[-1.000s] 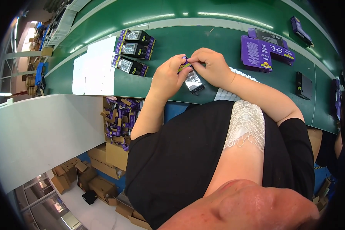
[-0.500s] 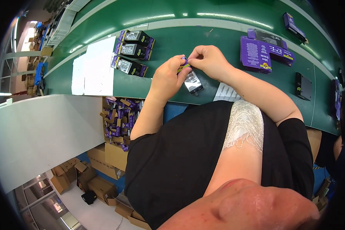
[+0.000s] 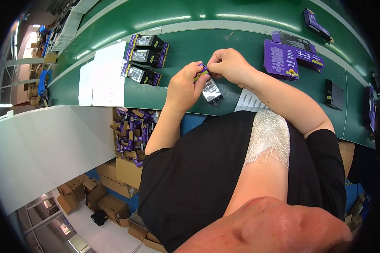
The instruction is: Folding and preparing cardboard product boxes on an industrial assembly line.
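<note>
My left hand [image 3: 183,87] is closed round a purple card piece [image 3: 202,71] at the far end of a small black light unit [image 3: 211,91]. The unit's shiny silver lens side faces up, and its near end shows below my fingers. On its right, my right hand [image 3: 231,67] pinches the edge of the purple card with thumb and forefinger. Whatever lies between those fingertips is mostly hidden. Left of my hands, three similar black light units [image 3: 145,56] with purple card ends lie in a row on the green table.
White sheets [image 3: 107,78] lie at the left, and a printed sheet [image 3: 248,101] sits under my right forearm. Flat purple cartons [image 3: 280,59], another purple box [image 3: 316,25] and a black unit [image 3: 334,94] are to the right. Below the table stands a bin of purple boxes [image 3: 133,130].
My right fingers have shifted very slightly at the card's edge. The purple box at the far right has moved a little leftward and away. My left hand keeps its grip.
</note>
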`<action>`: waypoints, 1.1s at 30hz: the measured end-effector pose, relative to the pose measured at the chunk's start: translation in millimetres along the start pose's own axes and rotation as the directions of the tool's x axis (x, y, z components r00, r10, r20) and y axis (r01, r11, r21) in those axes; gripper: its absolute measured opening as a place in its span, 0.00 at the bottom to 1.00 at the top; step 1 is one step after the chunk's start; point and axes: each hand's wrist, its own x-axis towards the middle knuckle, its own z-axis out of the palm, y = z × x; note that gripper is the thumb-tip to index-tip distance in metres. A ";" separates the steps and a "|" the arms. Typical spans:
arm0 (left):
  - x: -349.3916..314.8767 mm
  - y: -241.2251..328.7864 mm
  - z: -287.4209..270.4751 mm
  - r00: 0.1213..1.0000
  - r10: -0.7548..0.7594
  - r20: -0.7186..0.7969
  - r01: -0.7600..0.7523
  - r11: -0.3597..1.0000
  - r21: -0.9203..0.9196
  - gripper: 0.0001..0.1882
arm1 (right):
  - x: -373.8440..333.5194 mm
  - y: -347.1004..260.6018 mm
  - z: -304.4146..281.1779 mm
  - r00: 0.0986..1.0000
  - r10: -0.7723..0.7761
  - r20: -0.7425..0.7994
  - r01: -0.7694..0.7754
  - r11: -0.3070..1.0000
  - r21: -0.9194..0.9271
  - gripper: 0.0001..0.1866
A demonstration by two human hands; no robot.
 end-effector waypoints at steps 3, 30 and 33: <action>0.0 0.3 1.4 1.000 -0.001 -0.027 0.001 1.000 -0.007 0.14 | -2.0 -3.0 -1.0 1.000 -0.022 0.013 0.021 1.000 0.016 0.04; 0.0 13.7 1.0 0.999 0.032 -0.028 -0.029 0.995 0.098 0.11 | -6.9 -6.2 -1.0 1.000 -0.008 -0.010 0.008 1.000 -0.027 0.05; -1.4 12.0 2.6 0.998 0.025 -0.054 -0.020 0.997 0.078 0.12 | -6.0 -5.6 0.8 0.997 0.078 -0.002 -0.077 0.986 0.148 0.04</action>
